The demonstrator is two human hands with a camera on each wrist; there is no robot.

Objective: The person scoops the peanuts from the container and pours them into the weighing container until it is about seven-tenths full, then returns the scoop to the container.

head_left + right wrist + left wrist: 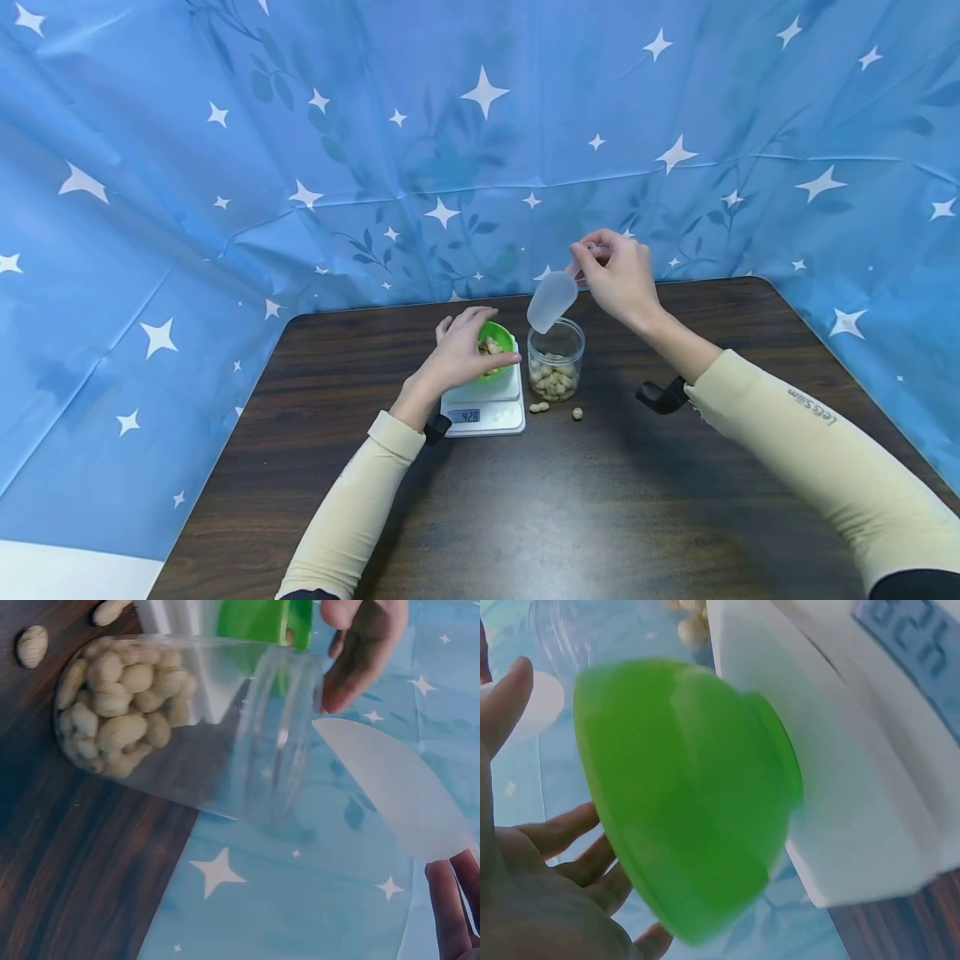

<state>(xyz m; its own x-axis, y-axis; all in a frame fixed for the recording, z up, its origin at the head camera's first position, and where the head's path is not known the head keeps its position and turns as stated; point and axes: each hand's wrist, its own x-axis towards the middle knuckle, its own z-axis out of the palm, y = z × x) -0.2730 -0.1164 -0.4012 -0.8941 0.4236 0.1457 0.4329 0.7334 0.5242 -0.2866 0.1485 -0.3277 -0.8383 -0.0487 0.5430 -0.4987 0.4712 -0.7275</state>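
Note:
A green bowl (512, 337) with peanuts in it stands on a white kitchen scale (491, 421). My left hand (467, 350) is spread around the bowl. In the left wrist view its fingers (562, 829) are at the bowl's rim, while the thumb stays apart from it. My right hand (621, 275) pinches the handle of a translucent white scoop (552, 302), which is tilted downward above a clear jar (557, 367). Peanuts (120, 705) fill the jar's lower part. The scoop's inside is hidden, so I cannot tell whether it holds anything.
Two loose peanuts, one longer (539, 407) and one rounder (577, 413), lie on the dark wooden table (517, 517) in front of the jar. The scale's display (465, 416) is lit. Behind the table hangs a blue star-patterned cloth (420, 150).

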